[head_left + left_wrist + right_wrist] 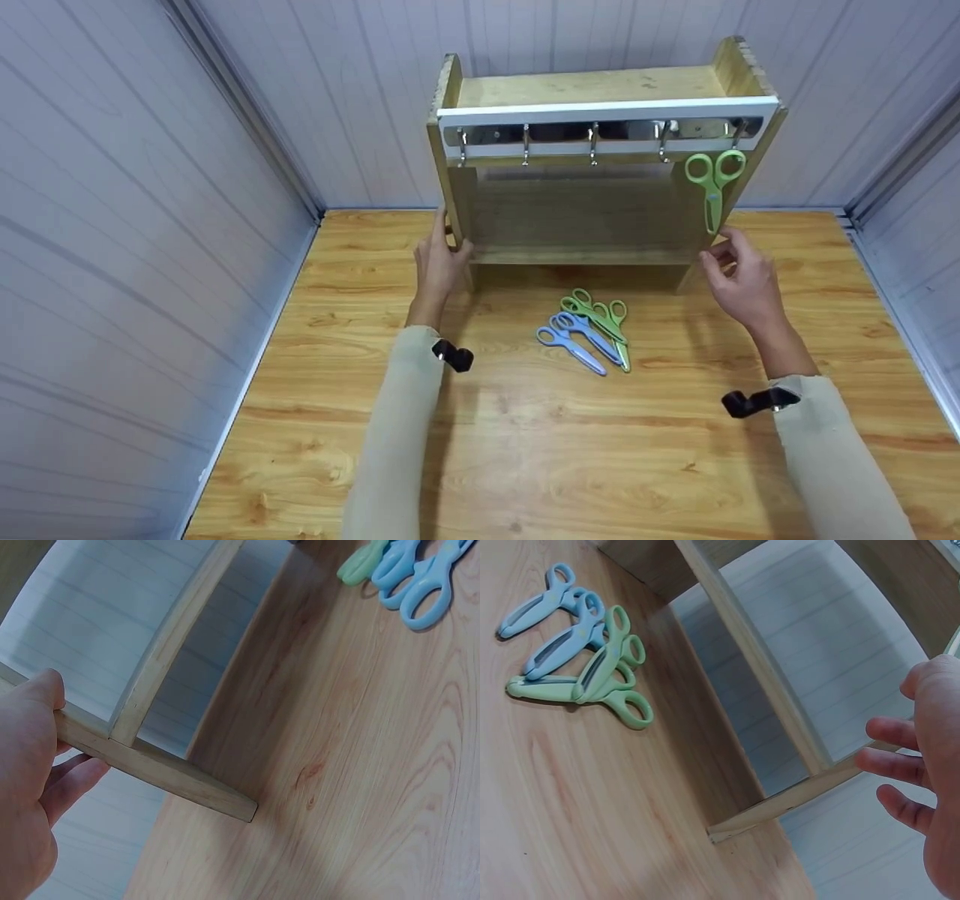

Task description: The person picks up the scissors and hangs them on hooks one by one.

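A wooden shelf [577, 255] stands on the wood-grain surface, with a white hook rail [555, 115] across its upper front. One pair of green scissors [713, 191] hangs by a handle loop from the rightmost hook. My left hand [441, 259] grips the shelf's left side panel [187, 776], thumb in front and fingers around the outer side. Beside the right side panel [780, 802], my right hand [742, 281] has its fingers spread and loosely bent, not closed round the wood. Two blue scissors [574, 349] and two green scissors [600, 315] lie overlapping before the shelf.
Several metal hooks [594, 142] line the rail; those left of the hanging scissors bear nothing. Pale panelled walls [150, 225] stand behind and at both sides. The wood-grain surface [525, 465] stretches forward between my forearms.
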Tool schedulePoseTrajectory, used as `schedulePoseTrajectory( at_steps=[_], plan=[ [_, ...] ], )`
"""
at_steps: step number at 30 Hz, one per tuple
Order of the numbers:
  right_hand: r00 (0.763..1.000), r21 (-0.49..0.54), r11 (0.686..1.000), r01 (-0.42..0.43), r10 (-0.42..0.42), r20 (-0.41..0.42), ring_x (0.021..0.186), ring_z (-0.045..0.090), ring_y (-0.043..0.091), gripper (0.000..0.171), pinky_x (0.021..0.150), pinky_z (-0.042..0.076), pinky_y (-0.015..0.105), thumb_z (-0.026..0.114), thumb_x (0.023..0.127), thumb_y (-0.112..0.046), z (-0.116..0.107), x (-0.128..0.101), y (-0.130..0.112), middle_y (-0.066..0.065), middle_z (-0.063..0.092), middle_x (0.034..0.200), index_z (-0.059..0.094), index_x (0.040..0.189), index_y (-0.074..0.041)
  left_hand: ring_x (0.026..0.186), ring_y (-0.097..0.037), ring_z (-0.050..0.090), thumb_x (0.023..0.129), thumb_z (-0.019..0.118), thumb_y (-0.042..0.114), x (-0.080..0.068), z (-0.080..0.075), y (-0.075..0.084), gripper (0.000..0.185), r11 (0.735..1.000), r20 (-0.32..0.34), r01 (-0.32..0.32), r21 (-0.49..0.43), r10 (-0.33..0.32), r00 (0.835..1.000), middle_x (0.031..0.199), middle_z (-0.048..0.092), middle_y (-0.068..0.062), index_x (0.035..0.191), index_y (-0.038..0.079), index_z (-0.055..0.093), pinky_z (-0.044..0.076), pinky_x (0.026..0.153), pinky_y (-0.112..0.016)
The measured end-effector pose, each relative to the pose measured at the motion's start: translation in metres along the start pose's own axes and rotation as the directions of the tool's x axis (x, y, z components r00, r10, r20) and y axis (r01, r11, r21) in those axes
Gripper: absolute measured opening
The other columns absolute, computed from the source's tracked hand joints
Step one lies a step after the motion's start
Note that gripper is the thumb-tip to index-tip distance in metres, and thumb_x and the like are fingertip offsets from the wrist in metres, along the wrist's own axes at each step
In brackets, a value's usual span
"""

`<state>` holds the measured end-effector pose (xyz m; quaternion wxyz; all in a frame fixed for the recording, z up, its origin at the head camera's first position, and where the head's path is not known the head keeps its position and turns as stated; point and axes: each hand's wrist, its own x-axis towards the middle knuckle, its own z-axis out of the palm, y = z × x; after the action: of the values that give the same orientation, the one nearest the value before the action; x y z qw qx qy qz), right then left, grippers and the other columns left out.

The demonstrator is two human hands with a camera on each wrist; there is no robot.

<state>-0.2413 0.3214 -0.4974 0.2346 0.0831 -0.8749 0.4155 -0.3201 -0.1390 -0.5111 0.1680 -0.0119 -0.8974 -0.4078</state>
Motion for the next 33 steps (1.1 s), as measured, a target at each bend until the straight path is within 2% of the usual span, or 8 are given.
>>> schedulePoseTrajectory(
  at_steps=[3,6,8,16,21,27,33],
  plan=[
    [1.0,-0.011,1.0,-0.003,0.003,0.002,0.076,0.056,-0.02,0.033,0.073,0.043,0.001,0.069,0.107,-0.005,0.002,-0.001,0.001,-0.009,0.074,0.089,0.068,0.137,0.008,0.103,-0.037,0.087,0.102,0.076,0.01,0.0,0.0,-0.001,0.075,1.0,-0.006,-0.003,0.002,0.003,1.0,0.141,0.078,-0.025,0.171,0.013,0.047,0.069,0.094,-0.051],
    [1.0,-0.017,1.0,-0.008,0.008,0.008,0.075,0.055,-0.02,0.032,0.073,0.042,0.001,0.069,0.107,-0.006,0.004,-0.003,0.001,0.018,0.079,0.093,0.067,0.136,0.008,0.103,-0.037,0.087,0.102,0.076,0.009,0.0,0.001,-0.001,0.075,1.0,-0.013,-0.008,0.001,0.008,1.0,0.14,0.079,-0.026,0.17,0.012,0.047,0.069,0.095,-0.051],
    [1.0,-0.015,1.0,-0.013,0.014,0.016,0.075,0.055,-0.02,0.033,0.073,0.042,0.0,0.068,0.108,-0.006,0.005,-0.004,0.001,0.027,0.08,0.097,0.067,0.137,0.008,0.103,-0.037,0.087,0.102,0.076,0.008,0.0,0.001,-0.002,0.075,1.0,-0.015,-0.012,-0.003,0.012,1.0,0.139,0.079,-0.026,0.171,0.011,0.047,0.069,0.095,-0.051],
    [0.998,-0.031,1.0,-0.005,0.007,0.059,0.08,0.055,-0.022,0.038,0.075,0.041,0.001,0.067,0.109,-0.008,0.008,-0.006,0.006,0.026,0.082,0.1,0.067,0.144,0.004,0.1,-0.038,0.088,0.103,0.074,0.009,-0.001,0.0,0.0,0.076,1.0,-0.005,-0.025,-0.006,0.025,1.0,0.139,0.079,-0.026,0.172,0.009,0.044,0.071,0.089,-0.051],
    [0.998,-0.05,0.998,0.028,-0.025,0.064,0.08,0.053,-0.023,0.037,0.076,0.041,0.001,0.068,0.108,-0.007,0.012,-0.007,0.009,0.025,0.082,0.1,0.068,0.143,0.004,0.1,-0.039,0.088,0.103,0.074,0.009,-0.001,0.001,0.0,0.076,1.0,-0.002,-0.025,-0.005,0.025,1.0,0.138,0.079,-0.026,0.173,0.01,0.043,0.071,0.089,-0.051],
    [0.995,-0.079,0.997,0.025,-0.017,0.099,0.081,0.052,-0.023,0.037,0.077,0.041,0.002,0.071,0.107,-0.009,0.015,-0.009,0.01,0.024,0.083,0.103,0.071,0.142,0.001,0.101,-0.038,0.088,0.104,0.073,0.01,-0.001,0.001,-0.002,0.075,1.0,-0.005,-0.028,-0.008,0.028,1.0,0.138,0.08,-0.025,0.173,0.011,0.044,0.071,0.09,-0.05],
    [0.991,-0.099,0.994,0.039,-0.026,0.129,0.081,0.059,-0.011,0.029,0.075,0.045,0.006,0.073,0.106,-0.011,0.021,-0.009,0.01,0.021,0.083,0.1,0.077,0.134,-0.002,0.102,-0.037,0.088,0.104,0.074,0.01,-0.001,0.0,0.0,0.075,1.0,-0.005,-0.024,-0.017,0.024,1.0,0.139,0.079,-0.026,0.173,0.012,0.044,0.071,0.089,-0.05]
  ],
)
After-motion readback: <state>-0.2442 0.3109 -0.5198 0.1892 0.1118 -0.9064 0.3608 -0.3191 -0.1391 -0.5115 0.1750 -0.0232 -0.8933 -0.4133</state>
